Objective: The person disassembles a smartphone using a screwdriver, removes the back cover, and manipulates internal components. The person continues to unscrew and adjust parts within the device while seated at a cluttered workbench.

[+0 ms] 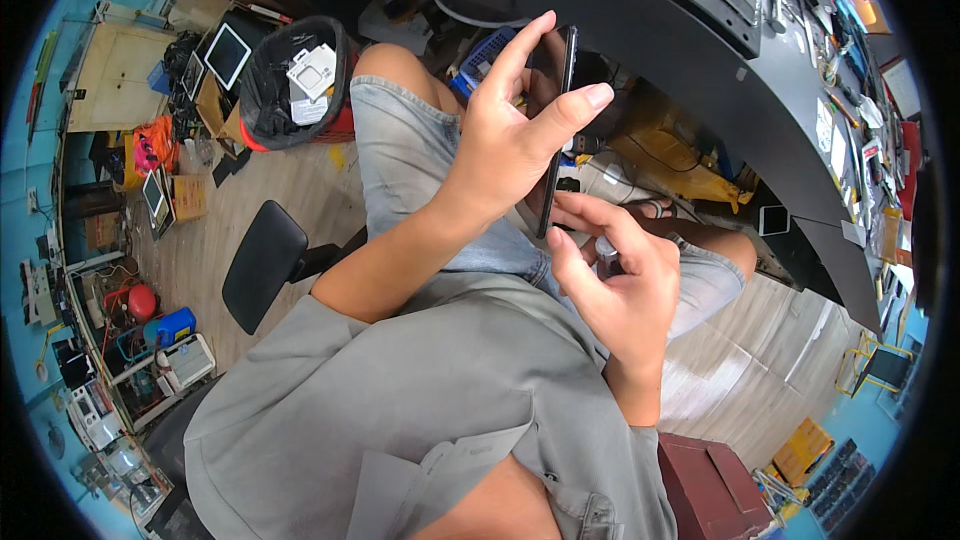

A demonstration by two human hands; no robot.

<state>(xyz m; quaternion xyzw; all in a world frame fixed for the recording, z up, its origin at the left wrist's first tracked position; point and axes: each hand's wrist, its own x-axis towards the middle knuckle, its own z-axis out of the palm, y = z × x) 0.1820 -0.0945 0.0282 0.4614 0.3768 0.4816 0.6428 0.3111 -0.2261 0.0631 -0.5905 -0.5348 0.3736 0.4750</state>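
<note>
My left hand grips a thin black tablet or phone held edge-on above my lap, thumb and fingers wrapped around its upper part. My right hand sits just below its lower edge, fingers curled, and pinches a small light object that I cannot make out. Both hands hover over my knees in denim shorts.
A curved black workbench with tools and parts arcs along the top right. A black bin with white packaging stands to the left, a black chair armrest beside my leg. Shelves with devices line the left wall. A dark red box sits at lower right.
</note>
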